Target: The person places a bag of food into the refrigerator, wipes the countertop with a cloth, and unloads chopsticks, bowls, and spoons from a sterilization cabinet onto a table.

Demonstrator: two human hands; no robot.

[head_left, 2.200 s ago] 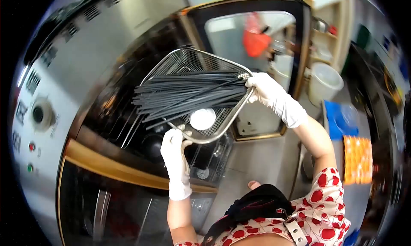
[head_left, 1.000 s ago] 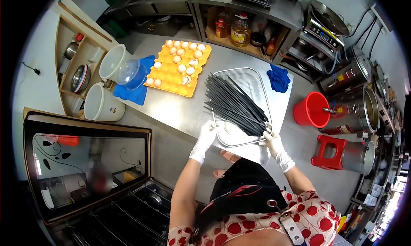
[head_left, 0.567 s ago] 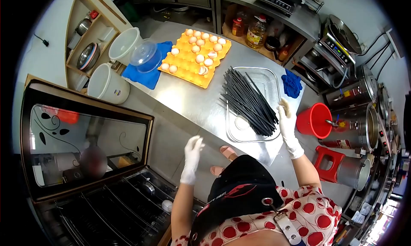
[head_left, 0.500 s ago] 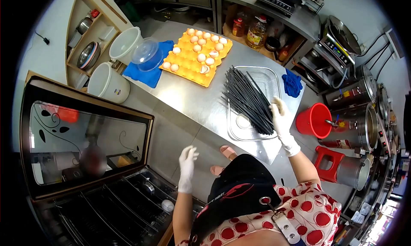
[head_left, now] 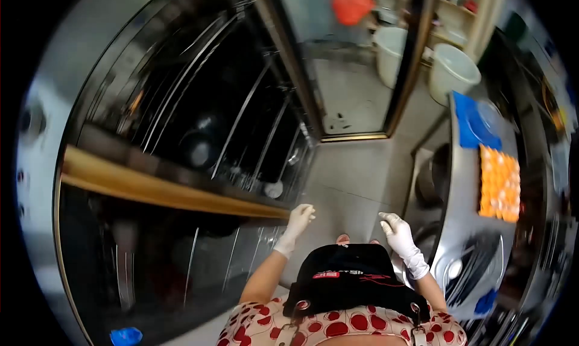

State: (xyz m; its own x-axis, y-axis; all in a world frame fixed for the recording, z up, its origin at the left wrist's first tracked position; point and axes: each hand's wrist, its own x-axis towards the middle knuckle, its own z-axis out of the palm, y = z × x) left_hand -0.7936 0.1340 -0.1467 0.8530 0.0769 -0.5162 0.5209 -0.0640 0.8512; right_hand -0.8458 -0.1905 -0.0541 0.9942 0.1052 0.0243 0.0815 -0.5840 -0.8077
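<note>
Both of my hands wear white gloves and are raised in front of my black apron point(head_left: 353, 264), with nothing visible in them. My left hand point(head_left: 298, 220) is by the wooden-coloured edge point(head_left: 181, 192) of a dark glass-fronted cabinet, its fingers loosely curled but apart. My right hand point(head_left: 397, 232), fingers partly spread, is near the steel table point(head_left: 464, 192), apart from the things on it. Inside the cabinet are wire racks point(head_left: 241, 108) and a small white round object point(head_left: 273, 189). On the table, a metal tray point(head_left: 502, 258) holds thin black sticks point(head_left: 467, 272), blurred by motion.
A gold-framed glass door point(head_left: 356, 137) stands open ahead. An orange egg tray point(head_left: 499, 192), a blue towel point(head_left: 464, 120) under a clear lid point(head_left: 485, 120), and a dark blue cloth point(head_left: 485, 302) lie on the table. A white bucket point(head_left: 452, 75) stands beyond it.
My view has swung left towards the cabinet, so the table now lies at the right. My right hand has come away from the black sticks and is empty.
</note>
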